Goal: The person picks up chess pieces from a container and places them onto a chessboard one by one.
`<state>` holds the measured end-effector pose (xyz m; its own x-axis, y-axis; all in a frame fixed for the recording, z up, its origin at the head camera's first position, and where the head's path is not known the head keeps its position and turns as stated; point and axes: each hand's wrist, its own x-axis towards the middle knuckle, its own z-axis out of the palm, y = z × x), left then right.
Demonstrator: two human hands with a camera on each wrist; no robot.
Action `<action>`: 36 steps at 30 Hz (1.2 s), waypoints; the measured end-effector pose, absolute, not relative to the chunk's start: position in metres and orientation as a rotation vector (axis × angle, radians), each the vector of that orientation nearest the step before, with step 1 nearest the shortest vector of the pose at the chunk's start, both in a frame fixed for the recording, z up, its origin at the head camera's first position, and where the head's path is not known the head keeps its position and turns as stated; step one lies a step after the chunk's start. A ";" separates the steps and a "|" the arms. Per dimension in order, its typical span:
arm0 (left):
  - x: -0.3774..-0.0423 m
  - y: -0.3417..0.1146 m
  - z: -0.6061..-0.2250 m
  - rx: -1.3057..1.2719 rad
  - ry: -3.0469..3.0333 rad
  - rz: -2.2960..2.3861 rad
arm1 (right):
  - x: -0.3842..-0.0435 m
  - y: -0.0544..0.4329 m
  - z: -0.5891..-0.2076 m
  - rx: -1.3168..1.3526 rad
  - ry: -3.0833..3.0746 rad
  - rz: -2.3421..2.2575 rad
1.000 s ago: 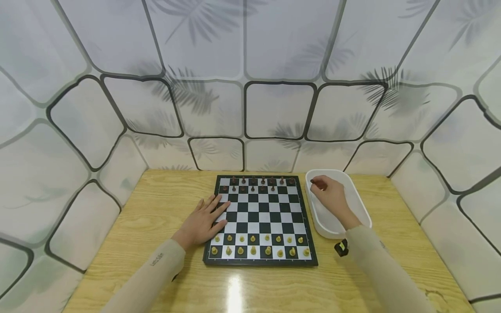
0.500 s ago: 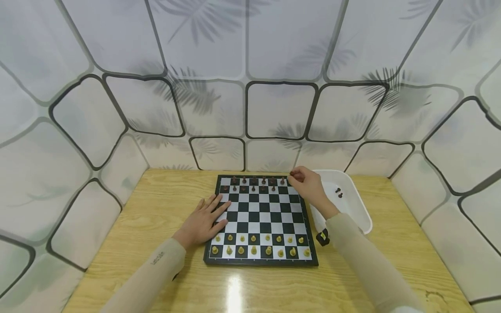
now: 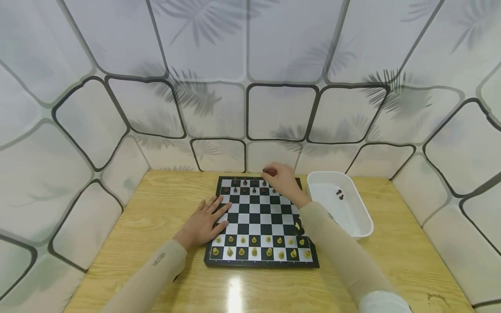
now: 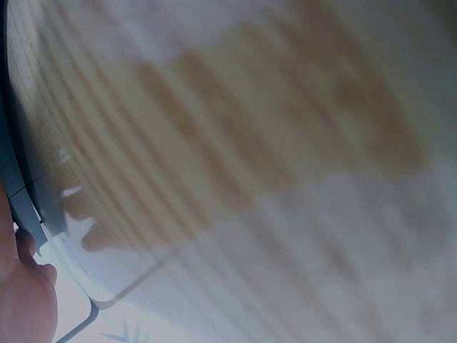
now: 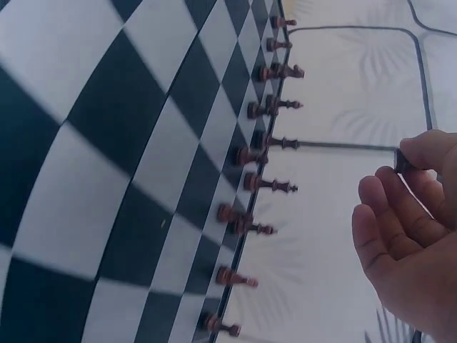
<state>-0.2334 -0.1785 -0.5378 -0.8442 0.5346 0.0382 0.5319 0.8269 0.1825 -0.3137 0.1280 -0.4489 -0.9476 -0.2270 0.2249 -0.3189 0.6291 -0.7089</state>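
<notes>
My right hand [image 3: 282, 182] is above the back right part of the chessboard [image 3: 259, 221]. Its thumb and forefinger pinch a small dark chess piece [image 5: 401, 161], seen between the fingertips in the right wrist view. Below and beside that hand stand dark brown chess pieces [image 3: 254, 190] in two rows along the far edge; the hand hides some of them in the head view. My left hand [image 3: 201, 224] rests with spread fingers on the board's left edge. Only part of the left hand [image 4: 28, 300] shows in the left wrist view.
Yellow chess pieces [image 3: 254, 251] fill two rows at the board's near side. Right of the board, a white plastic bin [image 3: 348, 217] holds a few dark pieces [image 3: 341, 197]. The wooden table [image 3: 156, 195] backs onto a patterned cloth wall [image 3: 282, 113].
The right hand has moved left from over the bin, across the board's far right corner, carrying the dark piece. The left hand stays in place on the board.
</notes>
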 end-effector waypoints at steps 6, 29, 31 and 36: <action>-0.234 -0.177 -0.538 0.870 2.990 0.286 | -0.324 0.099 -0.446 0.536 -2.711 1.231; -0.232 -0.176 -0.539 0.871 2.985 0.269 | -0.351 0.022 -0.467 0.678 -2.872 1.074; -0.231 -0.177 -0.538 0.860 2.976 0.275 | -0.352 0.017 -0.471 0.679 -2.894 1.061; -0.232 -0.177 -0.538 0.851 2.982 0.269 | -0.354 0.011 -0.477 0.696 -2.921 0.877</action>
<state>-0.2321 -0.1770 -0.5376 -0.8502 0.5261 0.0197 0.5211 0.8357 0.1735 -0.3543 0.0110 -0.4767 -0.9008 -0.4118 0.1376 -0.4195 0.7438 -0.5203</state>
